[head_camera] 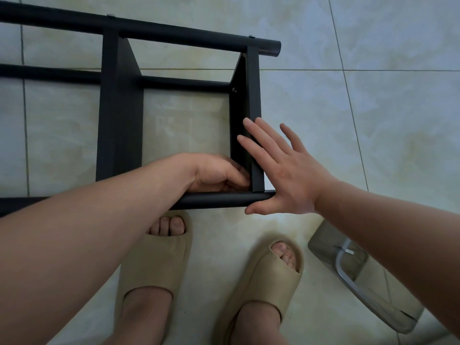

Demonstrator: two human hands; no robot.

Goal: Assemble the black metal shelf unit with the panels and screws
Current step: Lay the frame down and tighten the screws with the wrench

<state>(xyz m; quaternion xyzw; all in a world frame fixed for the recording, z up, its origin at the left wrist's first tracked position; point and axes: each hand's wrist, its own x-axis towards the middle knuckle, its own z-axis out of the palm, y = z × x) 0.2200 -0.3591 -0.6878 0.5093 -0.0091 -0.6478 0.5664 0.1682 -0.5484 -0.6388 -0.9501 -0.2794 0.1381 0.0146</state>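
Pale tiled floor (pixel 373 120). The black shelf frame (pixel 119 108) lies partly built, two panels fitted. The left hand (pixel 219 173) curls at the end panel's (pixel 253 95) near joint, its grip hidden. The right hand (pixel 286 170) presses flat against it, fingers straight. Fastening likely remains.

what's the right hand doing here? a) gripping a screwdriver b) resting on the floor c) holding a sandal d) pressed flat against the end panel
d: the right hand lies open, fingers straight, against the panel and holds nothing.

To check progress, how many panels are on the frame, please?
2: left panel, and right panel under the right hand; others may be off-frame.
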